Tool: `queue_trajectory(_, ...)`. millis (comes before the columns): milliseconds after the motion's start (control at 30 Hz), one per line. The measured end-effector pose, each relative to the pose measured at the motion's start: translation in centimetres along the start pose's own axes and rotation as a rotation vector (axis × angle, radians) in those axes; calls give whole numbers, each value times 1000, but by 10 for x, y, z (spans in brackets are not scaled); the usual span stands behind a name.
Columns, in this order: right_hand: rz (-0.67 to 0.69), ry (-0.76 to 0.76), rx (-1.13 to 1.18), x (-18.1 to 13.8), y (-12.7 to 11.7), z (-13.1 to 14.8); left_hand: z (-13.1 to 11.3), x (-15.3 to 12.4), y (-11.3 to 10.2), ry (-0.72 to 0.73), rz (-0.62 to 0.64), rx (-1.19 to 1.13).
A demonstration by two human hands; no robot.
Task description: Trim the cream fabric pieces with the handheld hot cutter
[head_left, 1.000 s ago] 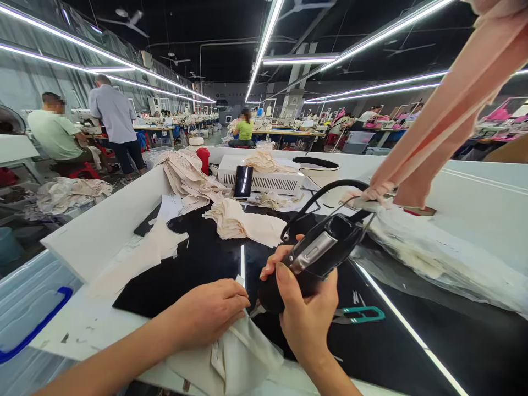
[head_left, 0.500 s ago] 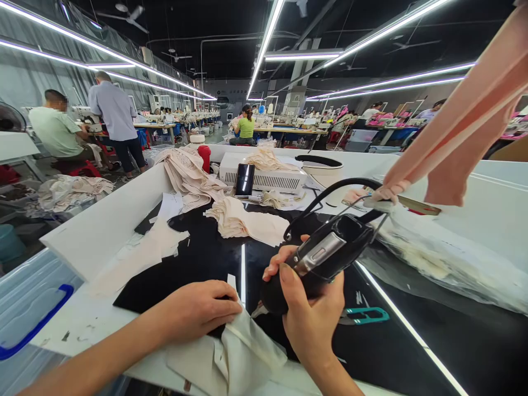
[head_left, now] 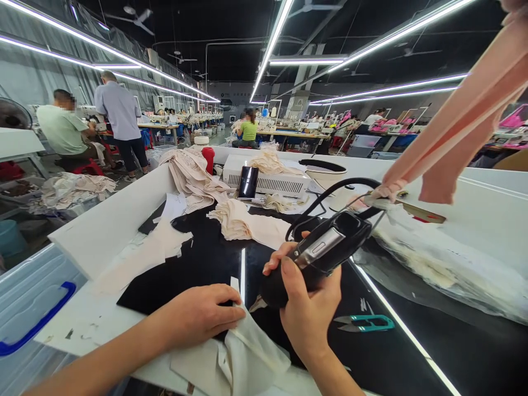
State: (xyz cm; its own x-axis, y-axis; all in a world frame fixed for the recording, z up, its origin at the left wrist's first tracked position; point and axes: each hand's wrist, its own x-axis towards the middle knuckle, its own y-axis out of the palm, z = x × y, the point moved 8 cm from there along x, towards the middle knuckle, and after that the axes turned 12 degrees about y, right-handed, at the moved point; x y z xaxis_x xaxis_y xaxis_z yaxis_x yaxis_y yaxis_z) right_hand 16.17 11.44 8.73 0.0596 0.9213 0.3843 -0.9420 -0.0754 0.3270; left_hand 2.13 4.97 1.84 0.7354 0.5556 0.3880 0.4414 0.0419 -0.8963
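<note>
Plastic bag (head_left: 490, 283) of pale material (head_left: 421, 253) beside the black handheld tool (head_left: 322, 256)

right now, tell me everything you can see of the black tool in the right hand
The black tool has a glossy, plastic-looking body, a bulbous darker lower end and a silver, metal-looking panel with a small slot-shaped detail. It slants above the black board, rounded end down toward the left, gripped near that end by the right hand. A thick black loop arches by its upper end, where a knotted pink fabric strip rises away. Whether it is running cannot be told.
</note>
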Motion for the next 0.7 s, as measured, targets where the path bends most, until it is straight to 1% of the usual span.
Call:
queue_trajectory(267, 24, 0, -15, 2, 7, -2, 3, -3, 5, 2, -2, 18)
queue_trajectory(433, 7, -11, 16, 6, 8, -4, 3, -4, 4, 1, -18, 48)
queue_trajectory(700, 0, 11, -20, 9, 12, -6, 3, -6, 2, -31, -24, 21)
